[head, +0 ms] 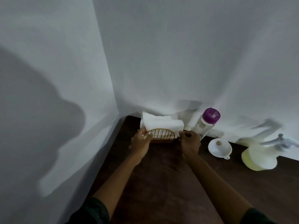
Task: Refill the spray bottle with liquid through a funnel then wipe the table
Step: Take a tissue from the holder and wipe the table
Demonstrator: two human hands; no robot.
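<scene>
A gold wire napkin holder (159, 134) stands at the back of the dark wooden table (161, 175), filled with white paper napkins (159, 122). My left hand (140, 143) grips the holder's left end. My right hand (190, 142) pinches a napkin at the holder's right end. A clear bottle with a purple cap (207, 122) stands against the wall to the right. A white funnel (219, 147) lies on the table beside it. Further right sits the spray bottle (260, 153), yellowish with a grey trigger head, blurred.
White walls meet in a corner just behind and to the left of the table. The table's left edge runs close to the left wall. Bare dark wood lies between my forearms and towards the front.
</scene>
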